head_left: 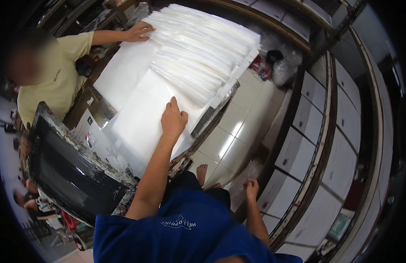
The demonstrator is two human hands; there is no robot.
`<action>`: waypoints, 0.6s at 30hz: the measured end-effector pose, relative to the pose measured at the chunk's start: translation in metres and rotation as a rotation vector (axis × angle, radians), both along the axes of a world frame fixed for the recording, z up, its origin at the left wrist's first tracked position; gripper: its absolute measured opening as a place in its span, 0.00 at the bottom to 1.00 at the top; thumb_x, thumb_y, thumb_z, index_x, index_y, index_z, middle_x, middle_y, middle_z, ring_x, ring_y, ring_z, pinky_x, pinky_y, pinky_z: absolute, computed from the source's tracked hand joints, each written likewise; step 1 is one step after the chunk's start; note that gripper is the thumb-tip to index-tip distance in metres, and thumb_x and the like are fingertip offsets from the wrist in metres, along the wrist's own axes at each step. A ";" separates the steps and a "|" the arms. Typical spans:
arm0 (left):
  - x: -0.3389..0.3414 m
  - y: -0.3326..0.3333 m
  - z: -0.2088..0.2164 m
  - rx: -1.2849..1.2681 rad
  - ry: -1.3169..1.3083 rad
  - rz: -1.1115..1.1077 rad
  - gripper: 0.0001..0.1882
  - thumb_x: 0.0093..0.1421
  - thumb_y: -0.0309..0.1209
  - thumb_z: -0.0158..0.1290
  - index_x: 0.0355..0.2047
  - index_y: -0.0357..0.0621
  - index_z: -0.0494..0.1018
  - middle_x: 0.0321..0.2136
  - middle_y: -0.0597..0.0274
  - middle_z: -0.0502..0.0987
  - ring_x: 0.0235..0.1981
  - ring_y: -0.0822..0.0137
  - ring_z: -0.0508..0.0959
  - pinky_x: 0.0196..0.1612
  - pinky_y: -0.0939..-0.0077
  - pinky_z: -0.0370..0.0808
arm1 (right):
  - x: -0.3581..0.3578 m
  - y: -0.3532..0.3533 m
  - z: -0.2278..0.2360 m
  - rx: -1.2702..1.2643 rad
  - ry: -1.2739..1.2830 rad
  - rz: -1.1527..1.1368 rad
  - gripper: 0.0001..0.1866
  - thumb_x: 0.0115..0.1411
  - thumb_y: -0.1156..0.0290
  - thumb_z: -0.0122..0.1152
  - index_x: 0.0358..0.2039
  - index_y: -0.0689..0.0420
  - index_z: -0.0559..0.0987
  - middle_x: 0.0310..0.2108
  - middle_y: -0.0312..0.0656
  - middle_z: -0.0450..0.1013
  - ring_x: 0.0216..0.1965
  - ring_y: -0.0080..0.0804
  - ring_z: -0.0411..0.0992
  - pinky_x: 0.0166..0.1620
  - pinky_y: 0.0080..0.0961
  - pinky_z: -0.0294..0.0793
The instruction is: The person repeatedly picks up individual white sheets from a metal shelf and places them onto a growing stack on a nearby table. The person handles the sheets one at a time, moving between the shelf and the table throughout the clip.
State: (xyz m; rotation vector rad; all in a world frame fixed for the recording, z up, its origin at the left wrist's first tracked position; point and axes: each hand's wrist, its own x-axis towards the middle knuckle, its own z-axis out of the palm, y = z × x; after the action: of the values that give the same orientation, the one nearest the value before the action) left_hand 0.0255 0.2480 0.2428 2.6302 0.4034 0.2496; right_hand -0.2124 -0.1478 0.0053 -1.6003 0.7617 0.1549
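Observation:
My left hand (174, 118) rests on a flat white sheet (143, 103), its index finger stretched out and the thumb apart. Just beyond it, a broad bank of thin white sheets (198, 48) lies fanned in overlapping rows; their material is hard to tell. Away from the sheets, my right hand (251, 187) hangs low at my right side with the fingers curled in, and I see nothing in it. Across the table a co-worker's hand (139, 32) touches the far left edge of the fanned sheets.
A co-worker in a yellow shirt (58, 79) stands at the left. Nearer, a dark glossy screen-like frame (76, 168) with a crusted edge tilts beside the table. White-fronted racks (295, 153) line the right, past a tiled floor (225, 140). Clear plastic (286, 68) lies at the far right.

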 end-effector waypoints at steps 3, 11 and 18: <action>-0.005 0.007 0.006 -0.134 -0.018 0.002 0.28 0.50 0.28 0.52 0.53 0.33 0.64 0.35 0.43 0.73 0.34 0.49 0.77 0.38 0.58 0.75 | 0.003 0.030 0.022 0.074 -0.013 -0.006 0.06 0.65 0.74 0.48 0.39 0.60 0.73 0.33 0.41 0.73 0.31 0.30 0.75 0.33 0.26 0.76; -0.124 -0.063 0.050 -0.267 -0.239 -0.401 0.11 0.50 0.17 0.49 0.36 0.35 0.69 0.28 0.52 0.71 0.26 0.57 0.72 0.30 0.69 0.71 | 0.060 0.100 0.232 0.527 -0.353 0.381 0.13 0.64 0.72 0.54 0.49 0.59 0.73 0.45 0.38 0.71 0.44 0.26 0.72 0.48 0.24 0.72; -0.242 -0.141 0.042 -0.147 -0.137 -0.939 0.12 0.49 0.19 0.54 0.36 0.38 0.71 0.32 0.52 0.72 0.27 0.54 0.75 0.27 0.64 0.72 | -0.006 0.097 0.289 0.178 -0.411 0.536 0.14 0.64 0.68 0.52 0.47 0.60 0.75 0.43 0.43 0.72 0.38 0.28 0.71 0.44 0.24 0.70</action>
State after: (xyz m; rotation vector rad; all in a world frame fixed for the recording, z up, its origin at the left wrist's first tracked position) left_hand -0.2162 0.1070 0.2851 2.3414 -0.8156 0.0742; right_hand -0.2185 -0.0509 0.2944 -1.5635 -0.0087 0.2611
